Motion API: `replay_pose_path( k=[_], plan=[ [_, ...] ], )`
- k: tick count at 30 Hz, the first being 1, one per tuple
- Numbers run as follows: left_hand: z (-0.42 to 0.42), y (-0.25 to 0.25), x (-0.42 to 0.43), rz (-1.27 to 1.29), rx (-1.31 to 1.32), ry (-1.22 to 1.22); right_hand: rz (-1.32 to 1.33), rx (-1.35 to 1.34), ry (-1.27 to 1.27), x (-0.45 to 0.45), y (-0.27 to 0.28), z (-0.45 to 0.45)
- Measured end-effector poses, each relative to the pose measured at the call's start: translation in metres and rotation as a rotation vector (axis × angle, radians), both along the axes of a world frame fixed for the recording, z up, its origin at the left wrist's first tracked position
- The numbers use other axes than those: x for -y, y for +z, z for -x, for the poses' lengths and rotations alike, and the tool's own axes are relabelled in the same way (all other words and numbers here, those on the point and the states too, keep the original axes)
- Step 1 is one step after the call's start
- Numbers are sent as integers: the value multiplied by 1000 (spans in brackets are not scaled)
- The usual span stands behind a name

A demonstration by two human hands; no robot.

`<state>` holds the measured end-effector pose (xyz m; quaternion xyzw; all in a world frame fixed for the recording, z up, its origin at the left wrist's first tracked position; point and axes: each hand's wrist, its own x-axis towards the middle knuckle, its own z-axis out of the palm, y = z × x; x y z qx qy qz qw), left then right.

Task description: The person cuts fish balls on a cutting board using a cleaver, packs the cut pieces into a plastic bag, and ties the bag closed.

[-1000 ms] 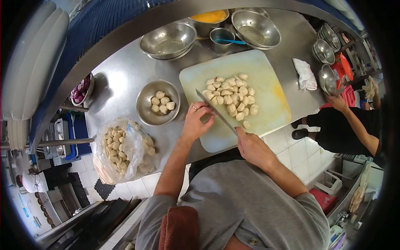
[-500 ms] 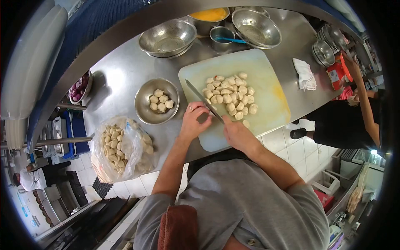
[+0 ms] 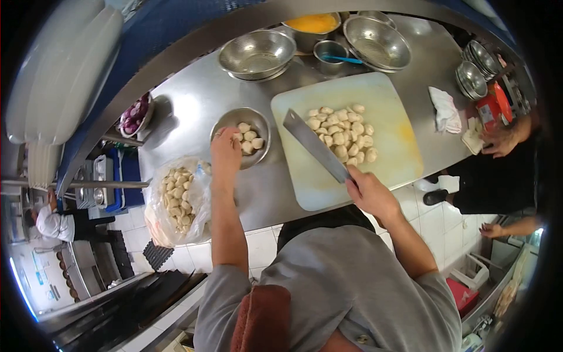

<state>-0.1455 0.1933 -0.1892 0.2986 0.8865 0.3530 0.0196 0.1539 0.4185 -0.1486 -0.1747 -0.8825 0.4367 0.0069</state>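
Note:
My right hand (image 3: 372,190) is closed around the handle of a broad-bladed kitchen knife (image 3: 316,146), its blade slanting over the left part of the pale cutting board (image 3: 319,190). Right of the blade lies a heap of pale round balls (image 3: 346,132) that look like fish balls. My left hand (image 3: 227,154) reaches over the near-left rim of a steel bowl (image 3: 261,158), fingers curled beside several pale balls (image 3: 249,136) inside. What its fingertips hold, if anything, is hidden. A clear plastic bag (image 3: 202,205) full of similar balls stands left of that hand.
Behind the board are perforated steel bowls (image 3: 258,53), a pan of orange-yellow contents (image 3: 314,23) and a small pot (image 3: 330,64) with a blue utensil. A white cloth (image 3: 446,111) lies right. Another person's hand (image 3: 501,139) is at the table's right edge.
My left hand has moved left from beside the knife to the steel bowl. The knife has turned, showing its broad side. The other person's arm on the right has shifted lower.

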Motion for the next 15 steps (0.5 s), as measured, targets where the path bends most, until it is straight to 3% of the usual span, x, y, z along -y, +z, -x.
replay_pose_path(
  k=[1,2,5,9,12,14,15],
  plan=[
    [14,-2,8,200,107,35,38,21,25,3,-7,-3],
    [23,-8,11,205,96,48,45,9,37,5,-17,-4],
    [34,-20,7,487,-3,-202,14,3,48,1,-38,-7],
    [9,-24,-11,698,-60,-42,-8,25,-26,-9,-39,-12],
    [17,-50,-14,1034,-206,-177,-20,12,-28,-10,-40,-11],
    [18,-51,-18,960,-174,-171,-8,-19,-18,-8,-38,-9],
    [19,-46,-16,780,-72,-124,7,25,-29,-8,-34,-8]
  ],
)
